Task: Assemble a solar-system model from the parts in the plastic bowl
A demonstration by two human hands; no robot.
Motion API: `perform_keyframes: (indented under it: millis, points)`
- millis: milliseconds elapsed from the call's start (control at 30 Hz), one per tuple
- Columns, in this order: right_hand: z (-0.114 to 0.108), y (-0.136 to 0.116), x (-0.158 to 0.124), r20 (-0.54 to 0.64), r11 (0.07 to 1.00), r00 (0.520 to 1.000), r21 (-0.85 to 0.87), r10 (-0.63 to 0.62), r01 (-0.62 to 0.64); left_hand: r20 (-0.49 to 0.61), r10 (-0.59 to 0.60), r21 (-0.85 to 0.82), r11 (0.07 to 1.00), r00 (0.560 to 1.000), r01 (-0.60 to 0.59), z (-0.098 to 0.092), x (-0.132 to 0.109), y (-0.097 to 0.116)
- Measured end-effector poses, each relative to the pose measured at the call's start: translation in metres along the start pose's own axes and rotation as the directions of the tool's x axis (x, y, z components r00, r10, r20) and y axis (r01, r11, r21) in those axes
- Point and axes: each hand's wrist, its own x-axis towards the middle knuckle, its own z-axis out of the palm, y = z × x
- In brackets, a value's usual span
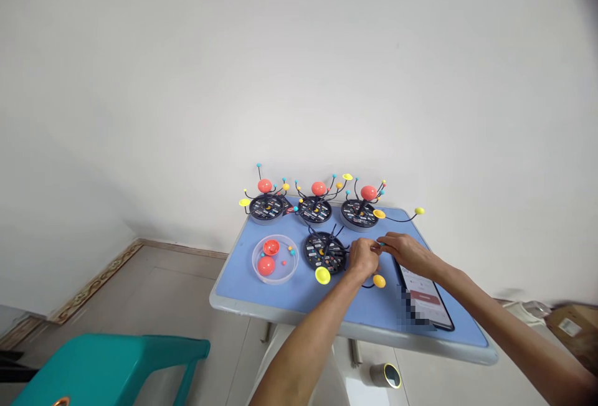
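On the table in front of me stands a planet model with a round black base [314,258] and several thin black curved arms. It carries a yellow ringed ball [322,276] at the front and an orange ball [379,281] at the right. My left hand [365,258] is closed at its right side, pinching what looks like one black arm, mostly hidden by the fingers. Close by on the right, the fingertips of my right hand [405,253] pinch a small teal ball [382,244]. The two hands' fingertips nearly meet there.
Along the wall stand three similar models with red balls: left [265,185], middle [318,188] and right [369,193]. A clear round tray [255,274] holds red half-shells and small balls. Under my right forearm lies a tablet [436,316]. A teal stool [93,362] stands left.
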Motion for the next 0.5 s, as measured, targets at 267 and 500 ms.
perform_keyframes:
  millis: [267, 500]
  points:
    - [-0.012, -0.004, 0.003, -0.011, 0.999, 0.998, 0.008, 0.054, -0.054, -0.045, 0.005, -0.056, 0.998, 0.999, -0.007, -0.007, -0.010, 0.004]
    - [-0.031, -0.007, -0.007, -0.095, 0.995, 0.991, 0.013, 0.098, -0.098, -0.128, -0.049, -0.172, 0.985, 0.991, 0.027, -0.017, -0.031, 0.014]
